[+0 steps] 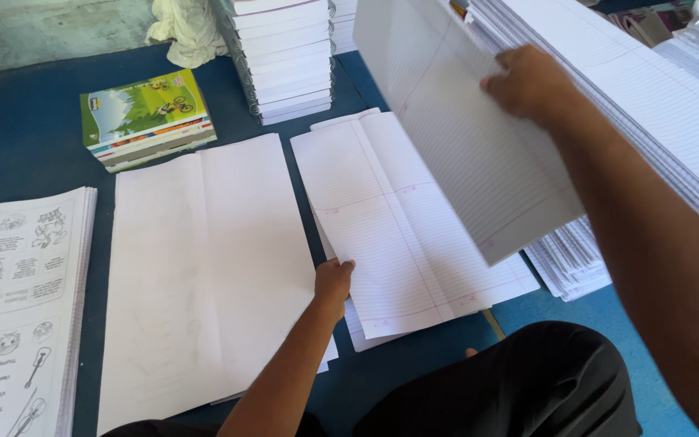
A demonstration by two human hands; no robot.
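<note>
A: Surface?

B: Blue mat (26, 137), smooth and flat, covered with paper stock. Pale wall at top left, with a crumpled white cloth (184, 28) below it.

A: Right hand?

B: Right hand (527, 81) is raised, fingers closed in a pinch on the upper edge of a ruled sheet (463, 154). The sheet is large, thin and white, with fine lines and a centre fold; it hangs tilted above the mat, just beside a tall ruled stack (673, 121).

A: Left hand?

B: Left hand (333, 279) rests low, fingers curled, touching the left edge of the flat ruled pile (406, 235). Just beside it lies a plain white pile (204, 267), creased lengthwise.

A: Surroundings?

B: Printed picture sheets (22, 307) at far left; green-covered books (147, 117); a block of white bound books (285, 57).
</note>
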